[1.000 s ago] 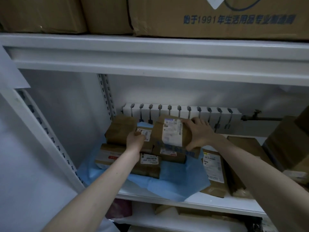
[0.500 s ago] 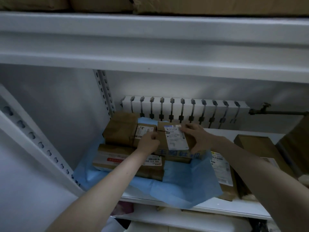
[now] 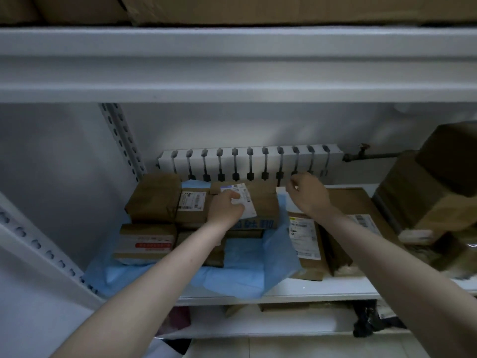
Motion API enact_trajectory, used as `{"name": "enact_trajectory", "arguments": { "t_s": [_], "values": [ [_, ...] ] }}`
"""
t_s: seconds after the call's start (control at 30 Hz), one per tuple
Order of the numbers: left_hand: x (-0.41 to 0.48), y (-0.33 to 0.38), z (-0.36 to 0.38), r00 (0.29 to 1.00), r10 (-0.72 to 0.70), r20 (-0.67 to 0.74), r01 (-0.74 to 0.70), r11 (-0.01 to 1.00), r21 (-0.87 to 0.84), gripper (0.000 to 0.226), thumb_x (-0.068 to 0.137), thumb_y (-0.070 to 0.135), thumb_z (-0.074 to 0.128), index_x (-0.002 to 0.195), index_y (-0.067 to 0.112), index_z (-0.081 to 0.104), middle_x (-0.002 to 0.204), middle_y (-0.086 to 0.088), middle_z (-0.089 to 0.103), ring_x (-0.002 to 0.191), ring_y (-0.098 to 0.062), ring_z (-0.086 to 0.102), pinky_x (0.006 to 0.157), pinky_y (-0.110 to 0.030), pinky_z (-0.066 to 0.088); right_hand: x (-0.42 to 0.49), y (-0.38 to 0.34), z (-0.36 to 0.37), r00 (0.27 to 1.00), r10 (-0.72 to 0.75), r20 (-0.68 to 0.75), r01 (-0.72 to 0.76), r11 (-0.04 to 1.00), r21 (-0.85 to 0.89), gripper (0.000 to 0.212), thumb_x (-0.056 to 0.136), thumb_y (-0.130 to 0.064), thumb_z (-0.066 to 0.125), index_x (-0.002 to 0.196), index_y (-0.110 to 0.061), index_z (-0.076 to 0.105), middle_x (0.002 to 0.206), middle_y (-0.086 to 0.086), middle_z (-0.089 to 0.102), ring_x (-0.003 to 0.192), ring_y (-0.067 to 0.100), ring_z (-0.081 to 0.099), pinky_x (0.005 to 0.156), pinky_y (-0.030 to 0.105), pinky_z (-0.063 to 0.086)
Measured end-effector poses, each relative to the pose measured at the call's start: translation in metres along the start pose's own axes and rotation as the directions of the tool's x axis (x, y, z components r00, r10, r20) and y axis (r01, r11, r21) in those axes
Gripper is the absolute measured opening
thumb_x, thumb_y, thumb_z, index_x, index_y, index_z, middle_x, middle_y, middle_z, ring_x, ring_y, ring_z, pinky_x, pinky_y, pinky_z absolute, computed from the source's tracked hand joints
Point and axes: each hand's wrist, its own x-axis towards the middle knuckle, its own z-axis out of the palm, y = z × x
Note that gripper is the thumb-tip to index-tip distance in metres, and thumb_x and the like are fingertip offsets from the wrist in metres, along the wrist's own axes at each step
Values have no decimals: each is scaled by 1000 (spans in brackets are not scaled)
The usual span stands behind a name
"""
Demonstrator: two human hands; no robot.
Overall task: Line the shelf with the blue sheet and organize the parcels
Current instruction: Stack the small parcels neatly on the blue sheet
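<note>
- Your left arm reaches in from the near left; your left hand (image 3: 227, 208) lies knuckles-up on the top parcel (image 3: 263, 205), fingers bent over its white label (image 3: 245, 202). You cannot tell whether they grip it or only press on it.
- Your right arm comes in from the near right. Your right hand (image 3: 307, 195) hangs just right of that parcel, apart from it – fingers loosely curled, thumb near the forefinger, nothing held.
- The blue sheet (image 3: 245, 262) covers the left part of the shelf (image 3: 317, 290). It is creased, its near corner droops over the front edge, and its right edge stands up in a fold beside the stack.
- On the sheet, the top parcel sits on another parcel at the far side, beside a labelled parcel (image 3: 192, 205) and a plain brown parcel (image 3: 154, 197) at the far left. A red-striped parcel (image 3: 147, 241) lies near left.
- Two flat parcels (image 3: 308, 244) lie to the right, mostly off the sheet – the fold laps the nearer one's left edge.
</note>
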Motion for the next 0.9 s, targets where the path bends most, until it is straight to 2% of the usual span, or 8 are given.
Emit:
{"name": "enact_trajectory", "arguments": {
  "t_s": [0.1,0.17,0.23,0.3,0.43,0.6,0.8,0.9],
  "values": [
    [-10,21,27,998,10,56,-8,999,-43,28,96,10,46,121,15,56,122,-4,54,115,-19,49,88,-21,36,-23,27,-27,979,204,-11,-202,961,-191,26,94,-25,53,113,-7,55,116,13,54,106,31,54,76,35,47],
    [-16,35,47,997,16,79,-11,998,-58,21,95,8,45,104,19,59,103,0,55,103,-19,52,85,-25,41,-38,47,-42,925,380,-3,-362,878,-313,56,92,-42,54,134,-7,40,136,18,44,123,36,44,90,43,45],
    [-20,46,66,994,29,102,-22,997,-68,23,93,8,47,109,16,62,109,-4,59,105,-22,55,85,-27,44,-52,60,-57,844,536,19,-489,784,-383,90,85,-67,51,146,-7,24,147,21,32,132,39,36,98,45,41],
    [-26,55,82,990,23,136,-15,998,-66,33,92,7,50,124,13,58,125,-8,56,110,-23,55,87,-29,45,-62,74,-66,768,632,102,-538,724,-432,112,74,-81,49,151,-10,10,153,20,22,135,39,31,100,45,39],
    [-36,65,112,984,6,178,1,999,-39,36,93,8,50,129,12,55,130,-7,55,115,-23,54,95,-31,47,-80,92,-70,676,697,238,-534,686,-494,133,61,-91,49,153,-13,-8,155,22,16,137,40,28,104,46,36],
    [-45,63,132,983,-26,184,37,998,-54,34,94,8,49,127,13,56,127,-6,56,114,-22,54,91,-30,47,-90,91,-69,604,721,339,-547,685,-482,145,52,-84,68,151,-20,-17,156,19,2,142,40,12,108,57,28],
    [-56,59,139,975,-112,190,148,971,-188,20,91,4,50,100,19,61,120,-8,59,109,-24,56,96,-39,49,-105,97,-65,709,669,223,-578,732,-361,117,59,-74,69,148,-25,11,148,19,17,137,42,21,106,56,31],
    [-60,61,135,964,-172,202,226,932,-285,21,91,2,51,92,20,60,116,-9,62,103,-22,59,83,-34,51,-107,98,-75,776,603,186,-568,796,-209,116,54,-73,69,146,-26,15,145,20,25,133,43,29,106,54,33]
  ]
}}
